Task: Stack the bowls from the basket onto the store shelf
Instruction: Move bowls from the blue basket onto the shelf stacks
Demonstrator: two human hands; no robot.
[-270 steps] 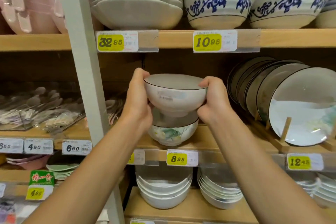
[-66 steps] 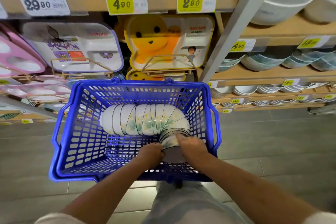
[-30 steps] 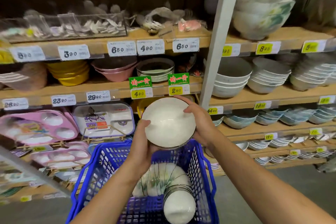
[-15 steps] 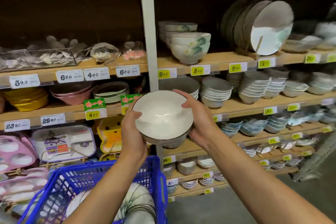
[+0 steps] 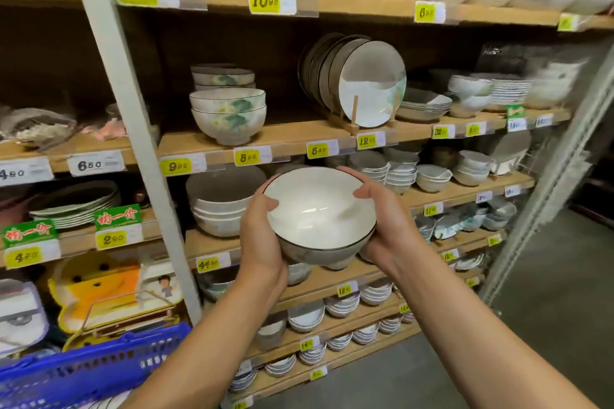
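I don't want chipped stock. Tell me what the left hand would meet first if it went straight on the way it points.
Likely the front edge of the wooden shelf, by the yellow price tags above the held bowl: the left hand points forward and up. Depth is unclear.
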